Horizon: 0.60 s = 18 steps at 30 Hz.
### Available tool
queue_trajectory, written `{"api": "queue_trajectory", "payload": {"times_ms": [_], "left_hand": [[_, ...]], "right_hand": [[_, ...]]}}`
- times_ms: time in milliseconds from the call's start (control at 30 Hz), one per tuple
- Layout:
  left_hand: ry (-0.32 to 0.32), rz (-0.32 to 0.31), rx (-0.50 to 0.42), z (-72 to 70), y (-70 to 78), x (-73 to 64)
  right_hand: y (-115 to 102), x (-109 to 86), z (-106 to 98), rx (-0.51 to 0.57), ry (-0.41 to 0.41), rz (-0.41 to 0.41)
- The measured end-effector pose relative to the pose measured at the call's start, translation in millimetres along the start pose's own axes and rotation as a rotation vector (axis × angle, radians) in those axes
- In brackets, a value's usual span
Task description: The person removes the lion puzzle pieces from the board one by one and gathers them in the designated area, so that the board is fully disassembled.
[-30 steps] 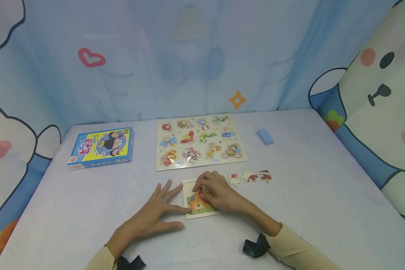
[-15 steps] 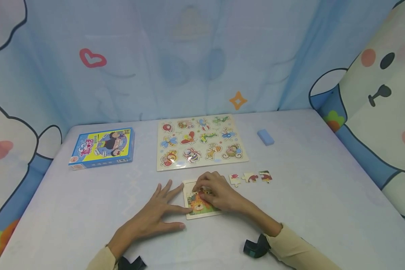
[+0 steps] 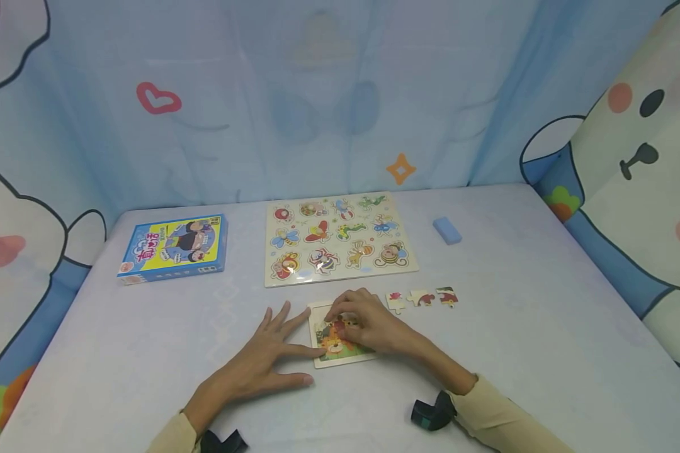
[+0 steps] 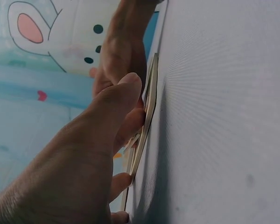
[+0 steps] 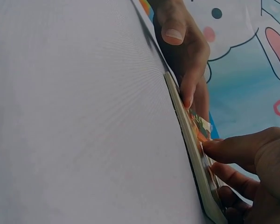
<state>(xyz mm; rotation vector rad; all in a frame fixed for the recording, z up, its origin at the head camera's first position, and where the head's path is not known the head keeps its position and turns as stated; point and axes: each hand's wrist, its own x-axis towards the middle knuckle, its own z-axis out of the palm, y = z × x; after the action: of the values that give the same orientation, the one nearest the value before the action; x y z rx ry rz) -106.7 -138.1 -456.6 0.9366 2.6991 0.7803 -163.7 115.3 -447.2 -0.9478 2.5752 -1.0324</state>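
A small jigsaw puzzle in a pale wooden frame (image 3: pixel 347 362), with an orange animal on green, lies in front of me. My left hand (image 3: pixel 265 360) is spread at its left side, one fingertip on the lower left corner and another at the upper left edge. Over the upper part of the puzzle, my right hand (image 3: pixel 374 322) has its fingers curled and pinches a puzzle piece, mostly hidden under the fingers. In the right wrist view, a piece (image 5: pixel 201 124) sticks up tilted from the board beside the thumb (image 5: pixel 219 149).
Several loose puzzle pieces lie in a row right of the frame, among them a dark red one (image 3: pixel 446 296). Behind stands a large insect picture board (image 3: pixel 340 242), with a blue and yellow box (image 3: pixel 172 248) to its left and a blue block (image 3: pixel 447 231) to its right.
My right thumb has shifted slightly towards me, and more of the picture shows between it and the fingers. The left hand keeps its place; the whole view drifts slightly right.
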Motion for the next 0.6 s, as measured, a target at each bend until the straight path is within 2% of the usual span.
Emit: {"api": "queue_trajectory", "payload": {"times_ms": [400, 600], "left_hand": [[0.02, 0.035, 0.003, 0.0, -0.6, -0.2], [0.023, 0.038, 0.008, 0.4, -1.2, -0.2]], "right_hand": [[4.4, 0.2, -1.9, 0.074, -0.02, -0.02], [2.3, -0.9, -3.6, 0.084, -0.03, 0.016]]}}
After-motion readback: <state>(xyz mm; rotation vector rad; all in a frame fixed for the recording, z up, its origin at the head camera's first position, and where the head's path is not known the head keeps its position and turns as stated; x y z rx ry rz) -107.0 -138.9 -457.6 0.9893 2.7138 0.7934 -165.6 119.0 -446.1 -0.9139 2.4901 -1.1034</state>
